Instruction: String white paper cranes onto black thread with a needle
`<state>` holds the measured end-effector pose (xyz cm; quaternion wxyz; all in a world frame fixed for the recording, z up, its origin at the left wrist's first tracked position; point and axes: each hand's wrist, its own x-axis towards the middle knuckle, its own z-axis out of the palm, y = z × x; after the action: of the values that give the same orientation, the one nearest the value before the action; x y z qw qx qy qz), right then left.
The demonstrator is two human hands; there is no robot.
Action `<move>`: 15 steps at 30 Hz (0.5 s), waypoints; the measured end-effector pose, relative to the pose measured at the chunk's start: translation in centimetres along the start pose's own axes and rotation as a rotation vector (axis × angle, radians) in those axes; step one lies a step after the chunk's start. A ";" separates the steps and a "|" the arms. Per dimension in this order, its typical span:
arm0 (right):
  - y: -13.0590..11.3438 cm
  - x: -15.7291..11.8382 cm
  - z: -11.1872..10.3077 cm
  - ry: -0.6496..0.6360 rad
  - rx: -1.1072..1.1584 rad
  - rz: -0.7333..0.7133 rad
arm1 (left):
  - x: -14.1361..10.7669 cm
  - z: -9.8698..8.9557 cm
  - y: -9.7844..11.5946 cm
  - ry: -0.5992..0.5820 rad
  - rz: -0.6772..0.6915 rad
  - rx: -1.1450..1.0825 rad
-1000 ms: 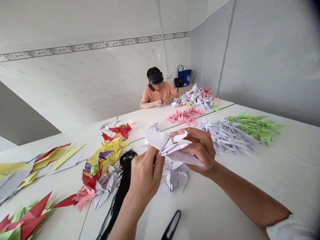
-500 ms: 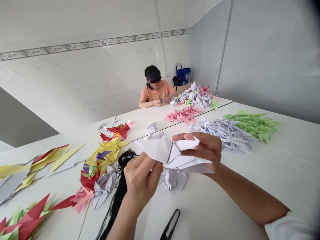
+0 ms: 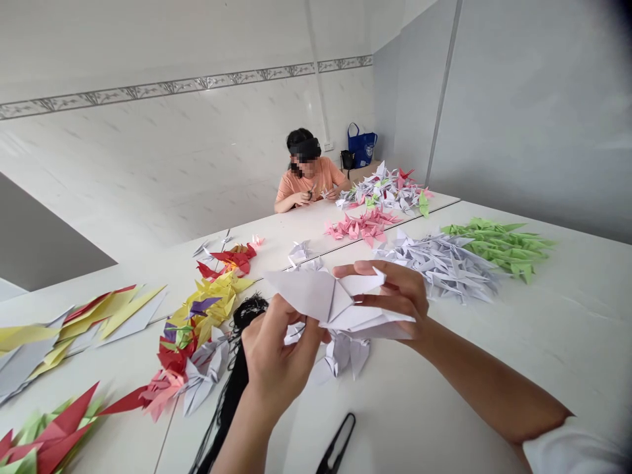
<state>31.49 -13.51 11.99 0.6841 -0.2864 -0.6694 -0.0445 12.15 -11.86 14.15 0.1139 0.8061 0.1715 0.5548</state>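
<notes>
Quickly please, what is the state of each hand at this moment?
Left hand: closed, holding the folded white paper.
Right hand: closed, holding the same paper at its other side.

white surface (image 3: 494,368) under heaps of green paper cranes (image 3: 498,247), white paper cranes (image 3: 439,266), pink paper cranes (image 3: 358,227) and yellow paper cranes (image 3: 212,296), beside a hank of black thread (image 3: 237,375) and black thread snips (image 3: 336,444)

Two hands (image 3: 279,355) (image 3: 390,303), one folded paper (image 3: 316,296), one thread snipper (image 3: 338,444), one co-worker (image 3: 309,178)
</notes>
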 end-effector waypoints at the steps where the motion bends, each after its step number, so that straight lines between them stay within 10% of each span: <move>1: -0.1 0.2 -0.1 -0.004 -0.029 0.007 | -0.1 0.0 -0.1 -0.008 -0.012 -0.018; 15: -0.4 1.8 -0.9 0.080 -0.038 -0.022 | 1.6 1.0 -0.7 -0.107 -0.599 -0.623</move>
<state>32.28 -13.69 13.90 0.7042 -0.2897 -0.6437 -0.0762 13.54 -10.54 14.91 0.5162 0.6757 0.2160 0.4799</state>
